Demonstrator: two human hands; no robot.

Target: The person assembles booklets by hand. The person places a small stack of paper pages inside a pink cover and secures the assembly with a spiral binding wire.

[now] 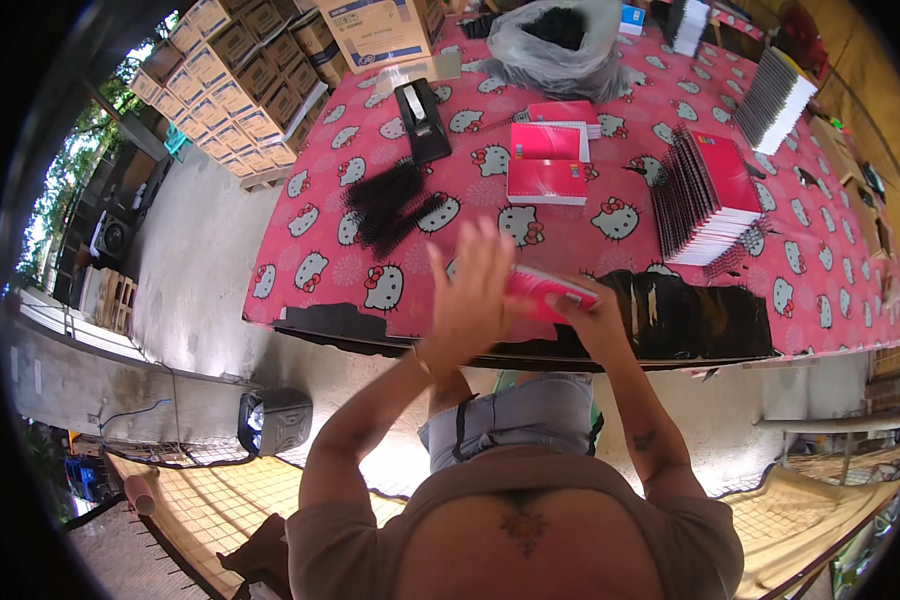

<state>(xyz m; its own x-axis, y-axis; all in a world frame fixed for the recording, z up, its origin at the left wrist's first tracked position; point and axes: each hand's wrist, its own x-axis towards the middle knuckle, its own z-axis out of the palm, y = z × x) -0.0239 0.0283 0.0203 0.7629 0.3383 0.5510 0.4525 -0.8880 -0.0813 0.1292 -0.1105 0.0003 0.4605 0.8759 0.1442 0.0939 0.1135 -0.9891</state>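
At the near edge of the table my right hand point(600, 315) grips a pink notebook point(545, 298), with the thumb on top. My left hand point(475, 285) is beside the notebook's left end, its fingers stretched out and slightly smeared by motion. I cannot tell whether it touches the notebook. Beyond my left hand lies a pile of black spiral binding coils point(385, 205). Farther out, several pink notebooks point(548, 180) lie in a small group. A taller stack of pink notebooks with black spirals point(705, 195) stands to the right of my right hand.
A black tape dispenser point(423, 120) sits beyond the coils. At the back is a clear plastic bag point(555, 50) with black contents. Another spiral notebook stack point(775, 100) stands far right. Cardboard boxes point(235, 95) are piled at left. The pink tablecloth point(315, 240) has dark patches along its near edge.
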